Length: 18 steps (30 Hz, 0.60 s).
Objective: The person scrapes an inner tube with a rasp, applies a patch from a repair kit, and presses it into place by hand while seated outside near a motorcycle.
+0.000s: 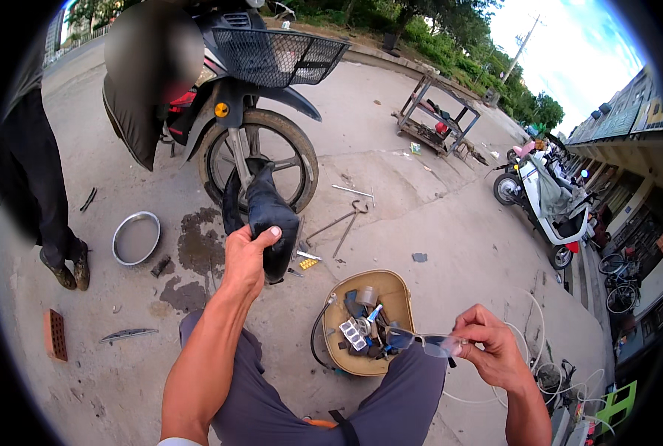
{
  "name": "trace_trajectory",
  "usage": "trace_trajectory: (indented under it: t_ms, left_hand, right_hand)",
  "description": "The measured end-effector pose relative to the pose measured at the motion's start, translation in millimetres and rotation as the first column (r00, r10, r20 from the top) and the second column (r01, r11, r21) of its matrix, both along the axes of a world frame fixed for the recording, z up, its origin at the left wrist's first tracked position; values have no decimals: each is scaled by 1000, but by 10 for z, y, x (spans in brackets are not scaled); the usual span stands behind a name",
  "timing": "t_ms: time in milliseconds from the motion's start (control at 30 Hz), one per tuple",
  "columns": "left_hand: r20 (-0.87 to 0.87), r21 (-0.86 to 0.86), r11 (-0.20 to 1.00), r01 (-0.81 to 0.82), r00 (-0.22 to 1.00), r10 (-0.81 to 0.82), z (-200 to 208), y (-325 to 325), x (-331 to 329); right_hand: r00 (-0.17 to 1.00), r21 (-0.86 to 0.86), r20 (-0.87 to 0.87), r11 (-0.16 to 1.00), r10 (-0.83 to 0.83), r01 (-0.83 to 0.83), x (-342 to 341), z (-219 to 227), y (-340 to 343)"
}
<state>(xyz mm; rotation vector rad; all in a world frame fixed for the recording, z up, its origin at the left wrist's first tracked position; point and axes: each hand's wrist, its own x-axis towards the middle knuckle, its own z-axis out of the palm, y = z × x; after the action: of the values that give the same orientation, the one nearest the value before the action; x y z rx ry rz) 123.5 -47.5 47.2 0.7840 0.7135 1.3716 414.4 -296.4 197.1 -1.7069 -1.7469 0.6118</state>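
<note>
My left hand point(245, 259) grips a black rubber inner tube point(270, 208), thumb on top and fingers wrapped round it. The tube is partly folded and hangs in front of the motorbike's front wheel point(305, 145); whether it is still around the wheel hub I cannot tell. At the right, my right hand point(489, 346) pinches a pair of eyeglasses point(443, 345) by one end, above my knee. Behind the lenses stands a tan tub point(400, 293) holding hand tools, a patch sheet, small tubes and a roll of tape.
A metal bowl point(116, 249) sits at left near a standing person's shoes point(80, 267). T-handle wrench point(355, 191), forked metal tool point(334, 221), tyre lever point(128, 335) and brick point(55, 334) lie about. Metal cart point(461, 134), parked scooter point(547, 197) and white hose point(537, 312) are farther right.
</note>
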Motion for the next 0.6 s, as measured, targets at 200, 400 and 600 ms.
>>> trace_trajectory:
  t_ms: [200,400,600]
  left_hand:
    - [-27,-30,999,-22,999,21,42,-31,48]
    - [-23,-29,999,-28,999,27,10,-35,-2]
    - [4,-39,999,-1,1000,1,27,-9,93]
  right_hand:
    - [906,-342,-423,924,10,-170,-356,-88,117]
    - [973,-495,-218,851,72,-174,-619,-212,399]
    - [736,-172,547,914,399,-368,-754,-204,593]
